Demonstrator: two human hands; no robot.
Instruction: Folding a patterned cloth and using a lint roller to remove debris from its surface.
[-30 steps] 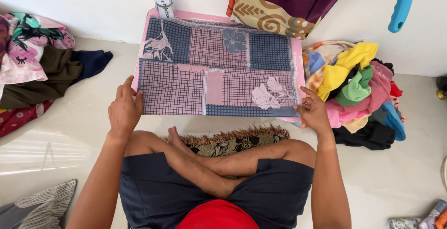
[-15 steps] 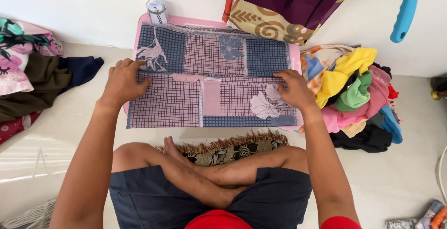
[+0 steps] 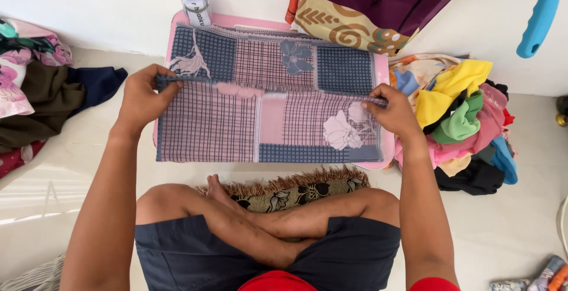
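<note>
A checked pink and blue cloth (image 3: 266,98) with flower prints lies on a pink board (image 3: 386,149) on the floor before me. My left hand (image 3: 145,98) pinches the cloth's left edge at its middle fold line. My right hand (image 3: 393,112) pinches the right edge at the same line. The cloth between both hands is raised into a ridge, and the near half hangs down from it toward my crossed legs.
A heap of coloured clothes (image 3: 458,116) lies right of the board, another pile (image 3: 35,89) at the left. A small cylindrical can (image 3: 195,8) stands at the board's far left corner. A fringed mat (image 3: 290,185) lies under my feet. Fabric (image 3: 361,7) hangs on the wall.
Both hands moved from the cloth's near corners up to its middle, gripped the side edges there and lifted them, raising a fold line across the cloth.
</note>
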